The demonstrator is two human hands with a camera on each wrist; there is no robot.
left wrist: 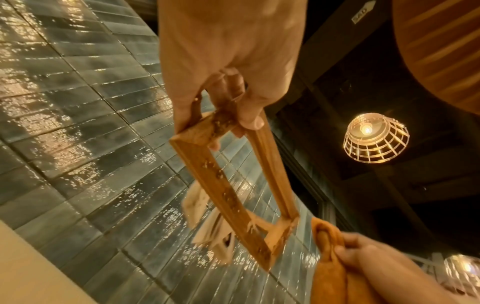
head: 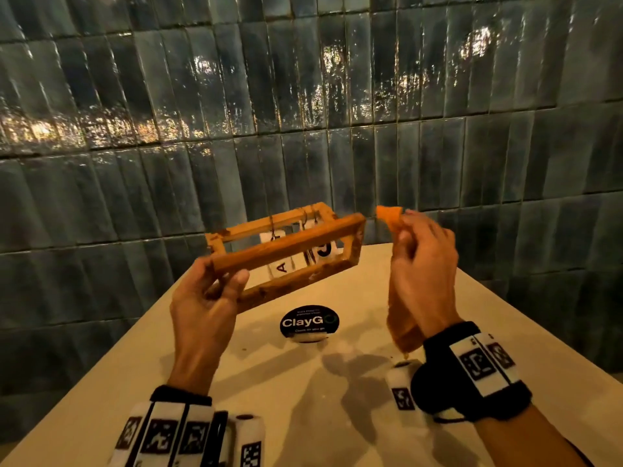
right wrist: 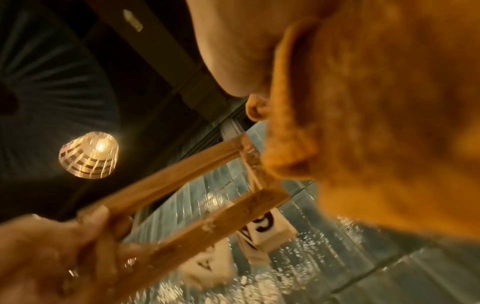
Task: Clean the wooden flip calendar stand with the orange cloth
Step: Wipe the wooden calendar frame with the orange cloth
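Note:
My left hand (head: 215,291) grips the left end of the wooden flip calendar stand (head: 290,251), holding it tilted in the air above the table. White cards (head: 323,251) with black letters hang inside the frame. Pale specks dot the stand's underside (left wrist: 221,185). My right hand (head: 418,251) pinches the orange cloth (head: 401,318) just to the right of the stand's right end, a small gap apart. The cloth hangs down past my wrist. In the right wrist view the orange cloth (right wrist: 376,123) fills the right side, close to the stand's corner (right wrist: 262,183).
A round black ClayGo lid (head: 309,322) lies on the beige table (head: 303,399) under the stand. A dark glossy tiled wall (head: 303,112) stands behind the table. Small crumbs dot the tabletop. A caged lamp (left wrist: 375,139) hangs overhead.

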